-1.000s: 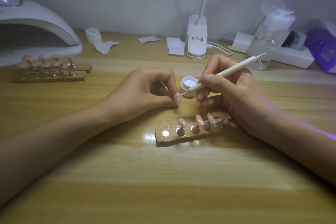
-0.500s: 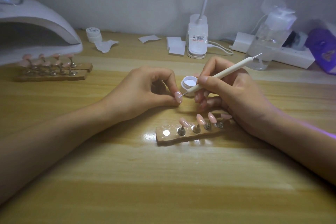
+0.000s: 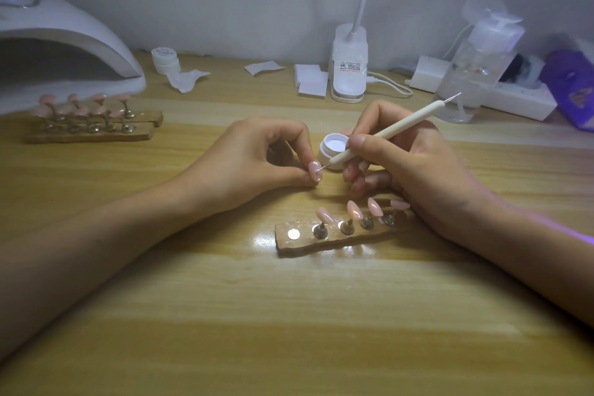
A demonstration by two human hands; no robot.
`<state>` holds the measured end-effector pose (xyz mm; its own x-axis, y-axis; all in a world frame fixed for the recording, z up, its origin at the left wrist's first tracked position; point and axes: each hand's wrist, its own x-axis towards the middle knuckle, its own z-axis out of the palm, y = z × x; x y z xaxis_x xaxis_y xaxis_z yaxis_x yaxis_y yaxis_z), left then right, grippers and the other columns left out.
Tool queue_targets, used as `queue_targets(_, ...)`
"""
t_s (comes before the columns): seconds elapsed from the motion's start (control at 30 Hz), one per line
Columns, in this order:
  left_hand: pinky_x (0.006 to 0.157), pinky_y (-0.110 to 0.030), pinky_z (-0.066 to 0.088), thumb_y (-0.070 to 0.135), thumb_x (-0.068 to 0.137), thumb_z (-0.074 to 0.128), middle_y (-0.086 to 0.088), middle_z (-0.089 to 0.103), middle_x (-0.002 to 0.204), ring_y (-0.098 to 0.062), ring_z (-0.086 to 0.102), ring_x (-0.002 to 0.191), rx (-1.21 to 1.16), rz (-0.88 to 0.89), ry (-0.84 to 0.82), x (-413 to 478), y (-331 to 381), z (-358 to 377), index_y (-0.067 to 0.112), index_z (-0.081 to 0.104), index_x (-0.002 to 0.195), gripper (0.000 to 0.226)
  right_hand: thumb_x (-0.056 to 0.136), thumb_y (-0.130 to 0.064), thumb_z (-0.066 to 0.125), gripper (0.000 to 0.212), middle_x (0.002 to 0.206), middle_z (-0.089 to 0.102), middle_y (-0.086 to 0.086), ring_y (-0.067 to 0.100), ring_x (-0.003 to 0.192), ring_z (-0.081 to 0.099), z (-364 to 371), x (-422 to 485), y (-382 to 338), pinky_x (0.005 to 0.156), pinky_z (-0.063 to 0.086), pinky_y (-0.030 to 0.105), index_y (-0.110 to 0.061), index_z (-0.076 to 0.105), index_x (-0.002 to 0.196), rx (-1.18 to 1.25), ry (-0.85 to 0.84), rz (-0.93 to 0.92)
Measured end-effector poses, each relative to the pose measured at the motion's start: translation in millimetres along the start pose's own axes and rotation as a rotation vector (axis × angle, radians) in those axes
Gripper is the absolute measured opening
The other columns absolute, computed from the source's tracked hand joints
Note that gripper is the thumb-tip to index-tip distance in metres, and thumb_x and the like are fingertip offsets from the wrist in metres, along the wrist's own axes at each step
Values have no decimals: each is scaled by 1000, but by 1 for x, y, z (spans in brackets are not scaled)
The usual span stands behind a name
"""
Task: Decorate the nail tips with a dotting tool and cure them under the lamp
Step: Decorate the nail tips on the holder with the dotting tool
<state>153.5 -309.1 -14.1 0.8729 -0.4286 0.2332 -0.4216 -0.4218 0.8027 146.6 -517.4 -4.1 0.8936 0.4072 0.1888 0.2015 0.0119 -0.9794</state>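
Nail tip (image 3: 313, 168) is pinched in your left hand (image 3: 257, 164), at 7 o'clock from the jar (image 3: 334, 146). Your right hand (image 3: 411, 167) grips the tool (image 3: 414, 117), its point touching the tip. Pressing hard could smear the dot, and your right palm could knock the stand (image 3: 283, 244) at 5 o'clock.

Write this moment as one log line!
step: dotting | left hand: pinches nail tip | right hand: holds dotting tool, point on nail tip | small pot: open | holder: four tips, one spot bare
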Motion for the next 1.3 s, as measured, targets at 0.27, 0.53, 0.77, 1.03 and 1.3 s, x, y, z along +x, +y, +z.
queue_targets(0.27, 65, -13, 45, 14, 74, 82, 9, 74, 77, 2, 65, 67, -3, 10, -7, 0, -1, 0, 23, 67, 72, 18, 90, -13, 63, 21, 69, 68, 8, 17, 62, 63, 0, 0, 0, 54, 53, 24, -19, 58, 71, 5, -2, 1)
queue_targets(0.53, 63, -10, 42, 15, 76, 82, 9, 73, 77, 2, 63, 64, 1, 17, -12, 0, -2, -1, 22, 68, 73, 16, 90, -11, 61, 21, 67, 67, 6, 15, 61, 63, 0, 0, -1, 52, 52, 22, -19, 57, 71, 47, 4, -26)
queue_targets(0.77, 66, -14, 46, 15, 76, 82, 10, 73, 77, -1, 64, 68, -11, 21, -14, 0, -3, -1, 24, 68, 72, 18, 89, -14, 60, 22, 68, 66, 7, 13, 61, 62, 2, -2, -3, 53, 51, 22, -22, 58, 69, 89, -3, -68)
queue_targets(1.03, 69, -15, 46, 14, 76, 82, 8, 74, 80, -5, 65, 70, -18, 33, -31, 0, -3, -1, 18, 68, 74, 14, 89, -15, 60, 22, 71, 66, 8, 13, 62, 63, 1, -2, -3, 53, 51, 22, -23, 59, 69, 92, 5, -77)
queue_targets(1.3, 64, -13, 42, 17, 76, 82, 5, 73, 78, -2, 59, 66, -24, 30, -32, 1, -3, 0, 19, 68, 73, 15, 90, -18, 64, 17, 69, 67, 8, 15, 62, 63, 0, 0, 0, 57, 54, 25, -16, 56, 76, 55, 2, -28)
